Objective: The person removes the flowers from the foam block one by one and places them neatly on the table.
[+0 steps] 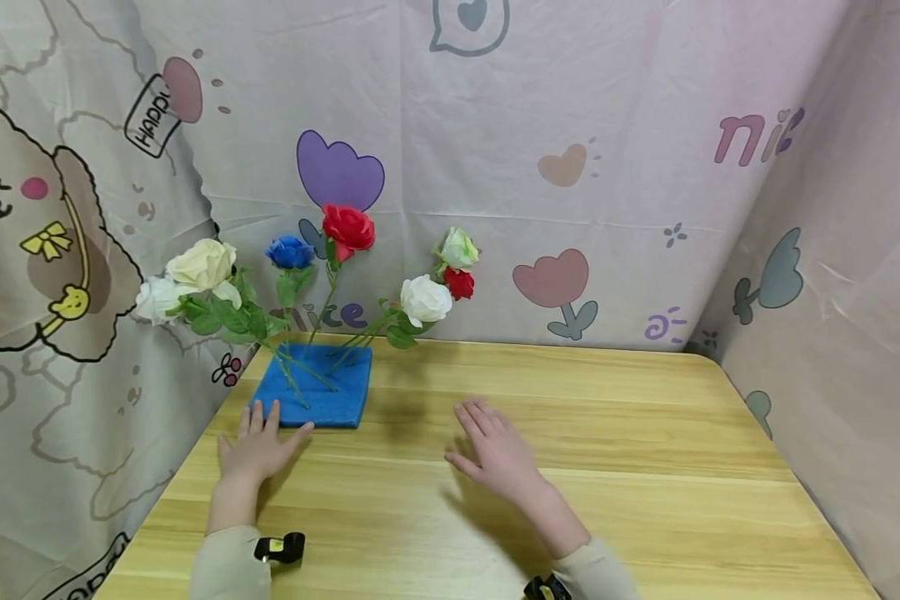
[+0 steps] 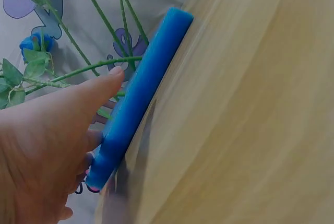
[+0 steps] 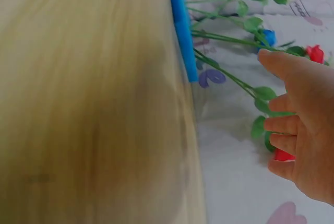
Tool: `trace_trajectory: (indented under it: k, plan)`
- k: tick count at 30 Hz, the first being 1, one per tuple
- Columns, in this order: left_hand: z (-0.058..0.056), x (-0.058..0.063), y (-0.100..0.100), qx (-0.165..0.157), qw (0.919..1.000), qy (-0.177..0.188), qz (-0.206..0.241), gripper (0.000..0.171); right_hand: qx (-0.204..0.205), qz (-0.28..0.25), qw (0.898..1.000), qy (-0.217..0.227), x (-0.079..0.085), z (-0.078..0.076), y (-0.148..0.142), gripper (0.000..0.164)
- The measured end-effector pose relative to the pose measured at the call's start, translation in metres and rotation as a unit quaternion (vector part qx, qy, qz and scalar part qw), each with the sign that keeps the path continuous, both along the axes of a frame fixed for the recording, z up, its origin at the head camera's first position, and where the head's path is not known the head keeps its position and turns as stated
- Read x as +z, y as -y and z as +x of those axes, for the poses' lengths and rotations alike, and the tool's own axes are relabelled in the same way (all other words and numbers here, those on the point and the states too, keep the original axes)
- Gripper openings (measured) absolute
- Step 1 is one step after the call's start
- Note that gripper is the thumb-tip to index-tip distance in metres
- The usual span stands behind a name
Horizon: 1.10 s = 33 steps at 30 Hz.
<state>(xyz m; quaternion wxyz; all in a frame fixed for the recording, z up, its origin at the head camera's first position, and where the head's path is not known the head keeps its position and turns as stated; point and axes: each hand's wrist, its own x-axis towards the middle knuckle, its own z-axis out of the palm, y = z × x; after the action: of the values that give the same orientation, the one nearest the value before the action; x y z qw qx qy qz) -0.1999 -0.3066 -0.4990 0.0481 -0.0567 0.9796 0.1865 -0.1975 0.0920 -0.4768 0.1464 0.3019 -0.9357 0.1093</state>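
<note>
A flat blue foam block point(image 1: 348, 404) lies on the table, with green flower stems stuck in it. On the stems are a red rose point(image 1: 348, 231), a blue rose point(image 1: 290, 252), a cream rose point(image 1: 202, 265) and a white rose point(image 1: 426, 300), among others. My left hand point(image 1: 255, 458) is at the block's near left edge, fingers spread; whether it touches the foam I cannot tell. In the left wrist view the thumb point(image 2: 116, 75) shows before the stems. To the right of the block, my right hand point(image 1: 498, 457) hovers above the table with extended fingers, holding nothing.
The light wooden table point(image 1: 645, 483) extends right and forward of the block. A patterned curtain point(image 1: 480, 125) stands behind it and along both sides. A pale green-white rose point(image 1: 459, 248) and a small red flower point(image 1: 461, 284) lean out at the right. Black straps point(image 1: 281, 547) circle both wrists.
</note>
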Motion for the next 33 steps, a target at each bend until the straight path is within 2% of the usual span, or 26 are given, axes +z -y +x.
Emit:
trace_trajectory:
  k: [4, 11, 22, 27, 33]
  plan:
    - [-0.005, 0.001, 0.005, -0.008, 0.9999, 0.011, 0.0, 0.105, 0.022, 0.013, 1.0, -0.009, -0.006, -0.002, 0.011, 0.075]
    - [-0.005, 0.002, 0.008, -0.017, 0.9992, 0.022, 0.028, 0.105, 0.057, 0.006, 0.998, -0.006, -0.013, -0.007, 0.033, 0.07]
    - [-0.009, -0.001, 0.011, -0.03, 0.9991, 0.02, 0.021, 0.1, 0.105, 0.012, 0.994, 0.006, -0.01, -0.024, 0.069, 0.065]
    - [-0.009, 0.001, 0.011, -0.032, 0.999, 0.021, 0.023, 0.098, 0.12, 0.001, 0.992, 0.036, -0.009, -0.032, 0.086, 0.061]
    - [-0.008, -0.002, 0.012, -0.036, 0.9991, 0.015, 0.018, 0.096, 0.127, -0.015, 0.989, 0.081, -0.008, -0.038, 0.104, 0.057]
